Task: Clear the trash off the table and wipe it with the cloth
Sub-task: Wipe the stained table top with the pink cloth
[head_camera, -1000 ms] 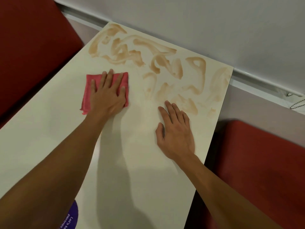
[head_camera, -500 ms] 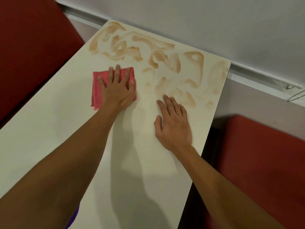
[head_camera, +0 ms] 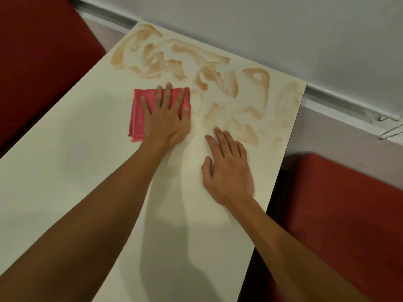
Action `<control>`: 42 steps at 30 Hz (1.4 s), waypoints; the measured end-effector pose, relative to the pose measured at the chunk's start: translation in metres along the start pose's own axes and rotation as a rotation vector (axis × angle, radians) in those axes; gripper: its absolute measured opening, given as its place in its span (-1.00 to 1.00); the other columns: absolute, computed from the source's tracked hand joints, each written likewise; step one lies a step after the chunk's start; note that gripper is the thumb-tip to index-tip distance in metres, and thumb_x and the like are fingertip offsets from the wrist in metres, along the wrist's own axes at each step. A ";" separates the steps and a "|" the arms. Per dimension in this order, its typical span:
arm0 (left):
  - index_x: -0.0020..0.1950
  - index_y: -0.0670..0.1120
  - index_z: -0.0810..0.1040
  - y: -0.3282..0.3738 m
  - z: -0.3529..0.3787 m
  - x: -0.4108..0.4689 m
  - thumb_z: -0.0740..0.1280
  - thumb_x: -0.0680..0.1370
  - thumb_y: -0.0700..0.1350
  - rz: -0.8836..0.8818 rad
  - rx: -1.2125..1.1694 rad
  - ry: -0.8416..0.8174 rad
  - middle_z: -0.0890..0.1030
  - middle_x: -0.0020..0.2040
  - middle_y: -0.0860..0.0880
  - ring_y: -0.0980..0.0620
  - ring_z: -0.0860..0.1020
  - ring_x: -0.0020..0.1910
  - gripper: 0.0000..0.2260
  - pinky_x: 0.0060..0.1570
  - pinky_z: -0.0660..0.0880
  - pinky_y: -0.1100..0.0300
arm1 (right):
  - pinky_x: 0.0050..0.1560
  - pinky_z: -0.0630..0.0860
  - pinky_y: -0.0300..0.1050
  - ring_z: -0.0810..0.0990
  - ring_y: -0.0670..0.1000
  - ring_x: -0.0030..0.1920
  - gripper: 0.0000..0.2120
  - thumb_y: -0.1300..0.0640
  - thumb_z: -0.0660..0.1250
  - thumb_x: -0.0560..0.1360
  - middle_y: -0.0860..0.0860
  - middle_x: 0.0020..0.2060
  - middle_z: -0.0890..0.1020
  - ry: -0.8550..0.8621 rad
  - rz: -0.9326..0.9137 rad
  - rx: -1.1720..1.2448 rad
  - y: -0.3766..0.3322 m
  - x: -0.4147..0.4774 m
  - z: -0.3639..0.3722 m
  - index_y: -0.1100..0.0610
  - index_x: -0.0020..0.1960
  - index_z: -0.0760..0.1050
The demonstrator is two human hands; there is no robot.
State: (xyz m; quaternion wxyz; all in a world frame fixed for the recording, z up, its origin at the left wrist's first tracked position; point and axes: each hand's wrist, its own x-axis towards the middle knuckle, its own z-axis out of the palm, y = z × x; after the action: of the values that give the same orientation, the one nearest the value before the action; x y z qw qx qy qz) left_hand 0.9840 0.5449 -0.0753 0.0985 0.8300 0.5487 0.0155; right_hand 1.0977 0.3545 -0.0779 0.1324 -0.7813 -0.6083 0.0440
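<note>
Presently, the left hand [head_camera: 168, 123] is pressing flat on a folded pinkish-red cloth [head_camera: 138, 115]. Its fingers are lying straight and slightly spread, curling round nothing. The palm and fingers are covering the right part of the cloth, while the left part is showing beside the little finger. The cloth is lying on the cream, smooth rectangular table top [head_camera: 61, 171], in its far half. It is sitting just short of the light-brown smeared stains [head_camera: 220, 78] that are running in loops and streaks across the far end of the table. The cloth's far right corner is sitting just beside the nearest smear.

The right hand [head_camera: 229, 171] is resting palm down on the bare table near its right edge. Its fingers are lying straight and close together with the thumb out to the side, holding nothing, and its fingertips [head_camera: 218, 130] are reaching the near rim of the stained patch. The two hands are lying near each other without touching. Both forearms are stretching in from the bottom of the view and throwing soft shadows on the table.

A dark red upholstered seat [head_camera: 43, 51] is standing to the left of the table and a second red seat [head_camera: 349, 203] to the right. A pale grey wall [head_camera: 283, 29] is rising behind the far end, and a thin beaded chain [head_camera: 391, 134] is hanging at the right edge of the view.
</note>
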 end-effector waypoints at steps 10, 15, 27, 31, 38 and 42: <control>0.72 0.16 -0.12 -0.008 -0.006 0.019 -0.19 0.70 0.22 -0.022 0.016 -0.009 -0.16 0.72 0.00 -0.06 -0.22 0.69 -0.43 0.58 -0.24 -0.36 | 0.63 0.10 0.14 0.07 0.06 0.69 -0.45 0.00 0.09 0.67 0.05 0.68 0.16 0.005 -0.002 -0.004 0.000 0.000 -0.002 0.06 0.65 0.24; 0.70 0.23 -0.12 -0.034 -0.003 -0.027 -0.18 0.71 0.27 0.165 0.038 -0.007 -0.10 0.73 0.06 0.02 -0.15 0.70 -0.46 0.62 -0.17 -0.27 | 0.63 0.10 0.13 0.06 0.05 0.69 -0.45 0.00 0.09 0.67 0.04 0.68 0.16 0.000 -0.003 0.005 -0.001 0.001 -0.002 0.06 0.65 0.24; 0.71 0.22 -0.10 -0.028 0.000 -0.035 -0.17 0.72 0.23 0.126 0.036 0.024 -0.09 0.73 0.06 0.03 -0.14 0.70 -0.47 0.63 -0.18 -0.25 | 0.64 0.10 0.14 0.08 0.05 0.69 -0.45 0.00 0.10 0.67 0.04 0.68 0.17 0.025 -0.008 0.009 0.001 0.001 -0.001 0.06 0.64 0.25; 0.71 0.17 -0.10 -0.021 -0.005 0.004 -0.18 0.70 0.22 -0.048 0.005 0.005 -0.13 0.73 0.01 -0.04 -0.19 0.70 -0.44 0.60 -0.23 -0.32 | 0.64 0.10 0.14 0.08 0.06 0.68 -0.46 0.00 0.10 0.67 0.05 0.68 0.18 0.027 -0.011 0.015 -0.001 0.001 0.001 0.07 0.64 0.26; 0.71 0.21 -0.08 -0.009 0.007 -0.064 -0.16 0.71 0.24 0.139 0.004 0.036 -0.08 0.73 0.04 0.01 -0.14 0.70 -0.46 0.63 -0.18 -0.24 | 0.64 0.10 0.13 0.09 0.06 0.68 -0.45 0.01 0.10 0.67 0.05 0.68 0.18 0.036 -0.014 0.016 0.000 0.001 -0.001 0.07 0.64 0.26; 0.71 0.20 -0.09 -0.019 0.003 -0.037 -0.16 0.70 0.23 -0.008 0.004 0.025 -0.10 0.73 0.03 -0.02 -0.15 0.70 -0.45 0.61 -0.21 -0.30 | 0.64 0.10 0.12 0.09 0.05 0.68 -0.45 0.00 0.10 0.66 0.04 0.67 0.20 0.044 -0.017 0.021 -0.001 0.001 0.000 0.07 0.63 0.27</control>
State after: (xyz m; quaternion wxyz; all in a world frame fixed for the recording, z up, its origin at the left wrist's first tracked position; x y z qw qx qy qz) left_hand 0.9527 0.5175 -0.0781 0.0903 0.8278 0.5532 0.0243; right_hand 1.0973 0.3555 -0.0778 0.1544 -0.7756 -0.6113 0.0319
